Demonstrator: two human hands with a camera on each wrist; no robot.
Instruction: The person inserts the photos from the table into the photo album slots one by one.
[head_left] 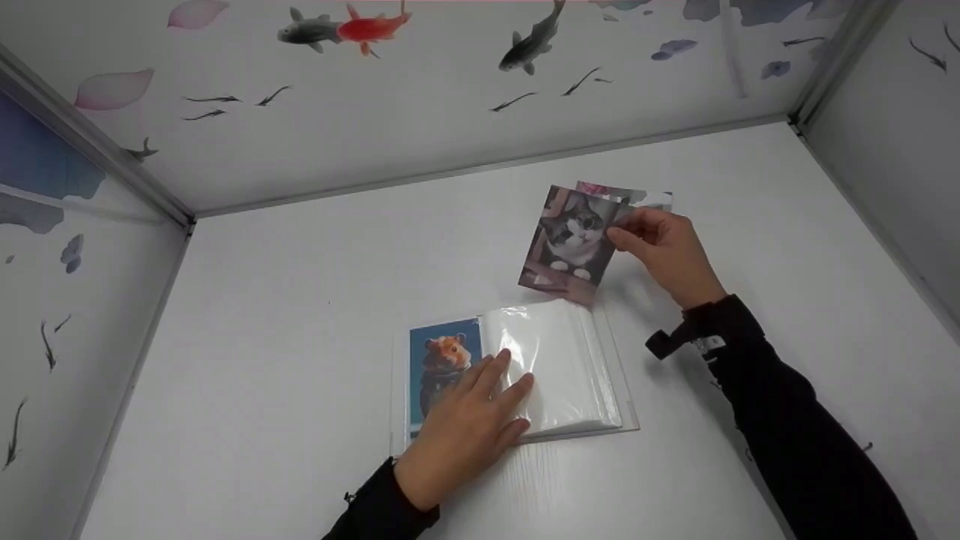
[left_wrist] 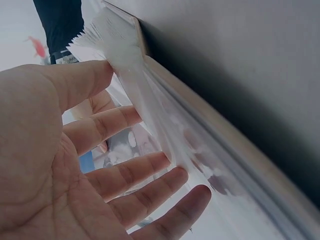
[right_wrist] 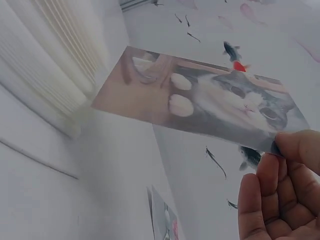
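My right hand (head_left: 667, 251) pinches a photo of a grey-and-white cat (head_left: 574, 244) by its right edge, thumb in front. The photo is tilted, its lower corner by the top of the open photo album (head_left: 551, 375). In the right wrist view, the cat photo (right_wrist: 200, 100) is held between thumb and fingertips. My left hand (head_left: 469, 424) rests across the album's middle with fingers spread, fingertips on the clear sleeve of the right page. Partly covered by that hand, a hamster picture (head_left: 444, 360) on blue fills the left page.
Behind my right hand, more pictures (head_left: 652, 199) lie on the white table (head_left: 300, 337). White panels (head_left: 420, 105) printed with fish and petals stand around the table's back and sides. A dark strap with a camera (head_left: 697, 334) sits on my right wrist.
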